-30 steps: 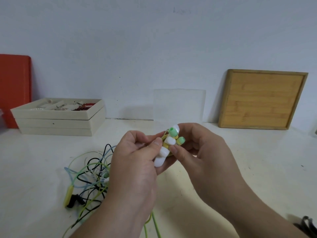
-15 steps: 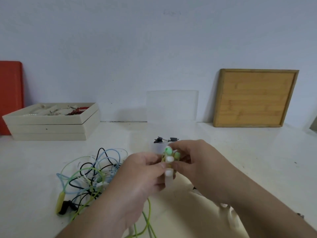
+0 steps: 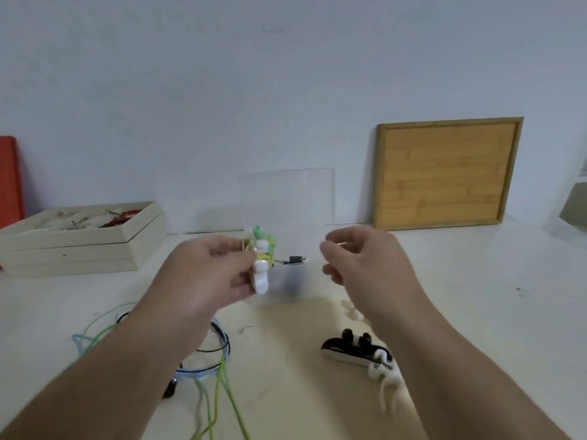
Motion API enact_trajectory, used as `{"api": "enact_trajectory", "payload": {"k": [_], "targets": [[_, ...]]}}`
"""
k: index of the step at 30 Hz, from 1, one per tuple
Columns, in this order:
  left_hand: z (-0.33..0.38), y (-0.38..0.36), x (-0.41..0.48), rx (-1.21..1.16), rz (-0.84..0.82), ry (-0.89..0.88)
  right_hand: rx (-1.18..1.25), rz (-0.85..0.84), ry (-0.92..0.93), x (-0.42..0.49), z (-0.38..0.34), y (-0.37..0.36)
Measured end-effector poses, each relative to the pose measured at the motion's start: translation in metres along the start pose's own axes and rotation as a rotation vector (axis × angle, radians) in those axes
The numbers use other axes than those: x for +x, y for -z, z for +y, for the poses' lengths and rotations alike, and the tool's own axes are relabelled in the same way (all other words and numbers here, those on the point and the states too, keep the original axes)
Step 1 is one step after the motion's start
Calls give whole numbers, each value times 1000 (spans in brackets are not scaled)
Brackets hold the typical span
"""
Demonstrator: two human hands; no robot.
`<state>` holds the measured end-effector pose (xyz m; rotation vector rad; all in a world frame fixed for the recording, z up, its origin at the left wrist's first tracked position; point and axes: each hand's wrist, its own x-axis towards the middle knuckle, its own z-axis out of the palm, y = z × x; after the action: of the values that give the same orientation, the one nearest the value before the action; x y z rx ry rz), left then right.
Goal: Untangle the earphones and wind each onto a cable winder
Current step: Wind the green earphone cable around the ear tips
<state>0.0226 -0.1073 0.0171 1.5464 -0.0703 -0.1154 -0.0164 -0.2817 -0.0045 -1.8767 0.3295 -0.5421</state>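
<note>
Table: a white table top (image 3: 476, 312) carries everything, with a pale wall behind it.
Backdrop: a square bamboo tray (image 3: 444, 173) leans on the wall at the right; a stack of cream jewellery trays (image 3: 73, 246) sits at the left, a red board (image 3: 9, 179) behind it; a clear plastic box (image 3: 286, 198) stands at centre.
Loose cables: a tangle of green, blue and black earphone cords (image 3: 209, 360) lies on the table under the left forearm, partly hidden, with green strands running off the near edge.
Finished winders: a white cable winder wound with black earphones (image 3: 352, 347) lies near the right forearm; more white winder pieces (image 3: 384, 373) sit just beside it.
Left hand (image 3: 216, 271): fingers curled round a white cable winder wrapped with green-tipped yellow earphones (image 3: 262, 258), held above the table.
Right hand (image 3: 365, 258): apart from the winder, fingers loosely curled and holding nothing visible.
Risk: with only one hand gripping, the wrapped cord's free end could likely spring loose and unwind if the earbuds are not tucked in firmly.
Second risk: setting it down near the tangle might snag it into the loose cords.
</note>
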Motion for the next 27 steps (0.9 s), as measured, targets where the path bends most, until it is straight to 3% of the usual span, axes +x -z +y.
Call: {"api": "enact_trajectory", "payload": {"k": [4, 13, 21, 27], "targets": [[32, -36, 41, 287, -23, -41, 271, 242, -219, 12, 5, 20], [1, -97, 100, 1055, -303, 27, 303, 209, -270, 12, 8, 19], [-2, -106, 98, 1383, -276, -92, 270, 181, -273, 10, 6, 18], [-4, -96, 101, 1385, -118, -121, 247, 157, -246, 8, 6, 17]]}}
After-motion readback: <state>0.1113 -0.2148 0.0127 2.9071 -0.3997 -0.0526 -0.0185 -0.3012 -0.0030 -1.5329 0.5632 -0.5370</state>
